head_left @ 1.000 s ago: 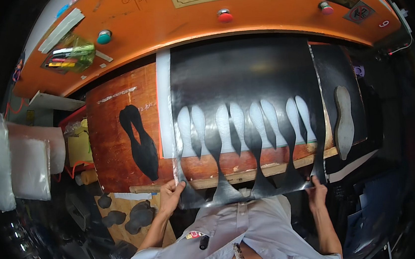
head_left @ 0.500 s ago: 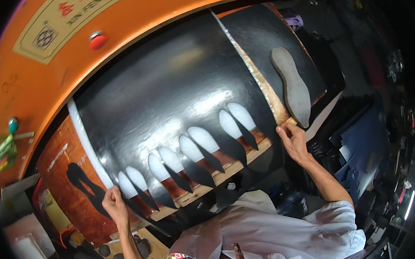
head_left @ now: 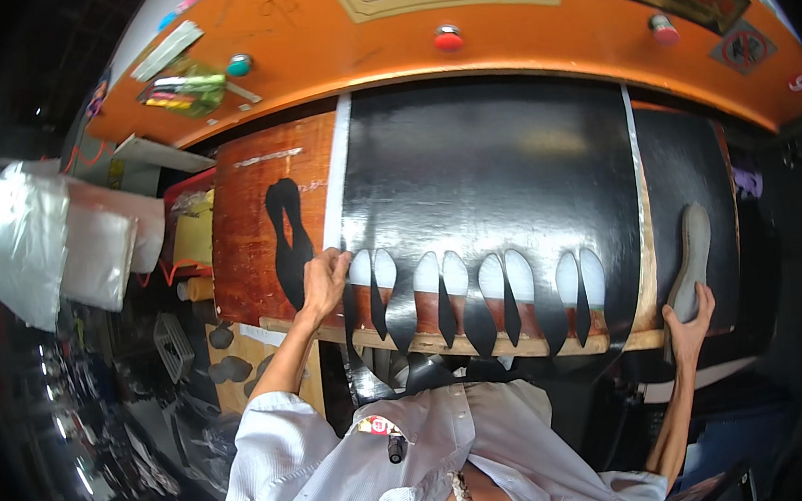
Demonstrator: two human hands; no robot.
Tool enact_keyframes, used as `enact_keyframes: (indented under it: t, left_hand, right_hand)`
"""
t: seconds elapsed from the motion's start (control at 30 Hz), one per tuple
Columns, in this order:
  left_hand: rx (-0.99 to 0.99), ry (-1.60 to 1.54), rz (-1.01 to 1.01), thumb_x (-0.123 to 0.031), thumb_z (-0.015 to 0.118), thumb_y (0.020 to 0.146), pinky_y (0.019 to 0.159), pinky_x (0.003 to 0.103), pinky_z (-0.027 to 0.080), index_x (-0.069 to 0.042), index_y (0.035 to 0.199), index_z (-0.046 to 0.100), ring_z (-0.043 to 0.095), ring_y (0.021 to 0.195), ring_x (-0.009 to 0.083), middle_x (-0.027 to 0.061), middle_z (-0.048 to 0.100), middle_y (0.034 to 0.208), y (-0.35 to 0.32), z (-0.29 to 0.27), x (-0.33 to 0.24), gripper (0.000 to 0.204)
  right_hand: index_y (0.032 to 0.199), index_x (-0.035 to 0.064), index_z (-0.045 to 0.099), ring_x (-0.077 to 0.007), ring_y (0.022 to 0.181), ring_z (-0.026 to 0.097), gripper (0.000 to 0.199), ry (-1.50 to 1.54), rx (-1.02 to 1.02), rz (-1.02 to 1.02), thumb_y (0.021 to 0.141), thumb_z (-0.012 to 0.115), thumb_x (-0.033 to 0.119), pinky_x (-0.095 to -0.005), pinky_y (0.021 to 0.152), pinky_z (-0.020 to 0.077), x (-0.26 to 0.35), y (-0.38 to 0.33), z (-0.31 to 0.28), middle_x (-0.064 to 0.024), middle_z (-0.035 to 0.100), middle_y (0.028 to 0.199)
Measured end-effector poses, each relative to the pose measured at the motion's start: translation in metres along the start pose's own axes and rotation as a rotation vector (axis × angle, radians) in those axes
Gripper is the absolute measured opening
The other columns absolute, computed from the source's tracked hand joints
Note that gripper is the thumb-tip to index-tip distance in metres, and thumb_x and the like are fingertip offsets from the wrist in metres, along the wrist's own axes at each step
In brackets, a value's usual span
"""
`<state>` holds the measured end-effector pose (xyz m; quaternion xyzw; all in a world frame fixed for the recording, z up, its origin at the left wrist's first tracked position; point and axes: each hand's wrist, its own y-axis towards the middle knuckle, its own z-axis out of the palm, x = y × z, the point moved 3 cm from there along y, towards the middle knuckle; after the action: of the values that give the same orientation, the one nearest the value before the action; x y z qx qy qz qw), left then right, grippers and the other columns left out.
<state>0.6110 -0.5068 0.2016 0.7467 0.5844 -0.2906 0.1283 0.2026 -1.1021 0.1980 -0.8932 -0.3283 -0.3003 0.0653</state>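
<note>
A large black sheet (head_left: pixel 490 174) lies on a brown wooden cutting board (head_left: pixel 253 216) under an orange press head (head_left: pixel 497 43). Several sole-shaped holes are cut in a row along the sheet's near edge. My left hand (head_left: pixel 327 282) presses on the sheet's left near corner, fingers curled over its edge. My right hand (head_left: pixel 692 319) grips the lower end of a grey sole-shaped cutting die (head_left: pixel 693 251), which lies on the black material at the far right. A black sole-shaped mark (head_left: pixel 288 228) shows on the bare board left of the sheet.
The press head carries a red button (head_left: pixel 446 37), a green button (head_left: pixel 238 65) and another red button (head_left: pixel 660 27). White plastic bags (head_left: pixel 42 237) hang at the left. Cut black sole pieces (head_left: pixel 229 368) lie below the board on the left. My white shirt (head_left: pixel 392 454) fills the lower middle.
Both hands held the sheet's near edge before. Now my left hand sits at its left corner and my right hand has moved right onto the grey die. The view has levelled again.
</note>
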Motion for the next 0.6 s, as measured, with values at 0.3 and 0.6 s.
enact_keyframes:
  t: [0.3, 0.6]
  left_hand:
    - [0.069, 0.071, -0.005, -0.03, 0.066, 0.103, 0.061, 0.047, 0.046, 0.002, 0.08, 0.061, 0.058, 0.059, 0.0382, 0.0191, 0.058, 0.063, 0.001, -0.008, -0.012, 0.04]
    - [0.092, -0.001, 0.089, -0.025, 0.065, 0.102, 0.062, 0.055, 0.049, 0.003, 0.083, 0.064, 0.065, 0.07, 0.0506, 0.0289, 0.061, 0.068, -0.008, -0.011, -0.007, 0.034]
  right_hand:
    - [0.137, 0.0016, 0.057, -0.035, 0.135, 0.049, 0.079, 0.222, 0.15, -0.247, 0.064, 0.085, 0.016, -0.0462, 0.117, 0.0385, 0.2, -0.013, 0.058, -0.0174, 0.047, 0.142]
    - [0.137, -0.0035, 0.056, -0.0397, 0.133, 0.04, 0.088, 0.306, 0.383, -0.427, 0.064, 0.091, 0.03, -0.0551, 0.109, 0.0419, 0.412, -0.021, 0.226, -0.0192, 0.043, 0.136]
